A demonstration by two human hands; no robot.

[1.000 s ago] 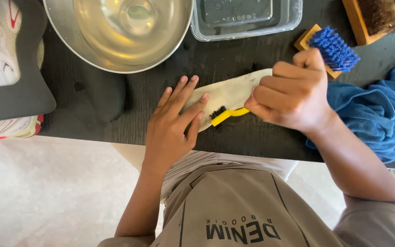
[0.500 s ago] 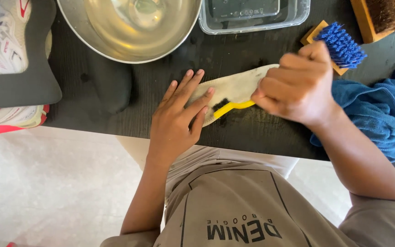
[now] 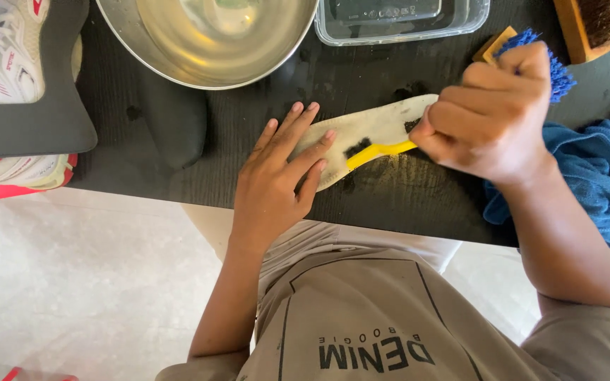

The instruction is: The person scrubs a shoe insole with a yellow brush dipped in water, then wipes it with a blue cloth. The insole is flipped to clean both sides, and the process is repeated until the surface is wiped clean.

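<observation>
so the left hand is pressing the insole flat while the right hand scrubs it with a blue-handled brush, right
Not quite: in the head view the brush in the right hand has a yellow handle, not blue. The left hand does press the insole flat.

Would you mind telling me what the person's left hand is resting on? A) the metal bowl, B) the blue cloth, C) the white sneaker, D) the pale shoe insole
D: the left hand lies flat, fingers spread, on the pale insole on the black table, while the right hand works a small yellow-handled brush on it.
</observation>
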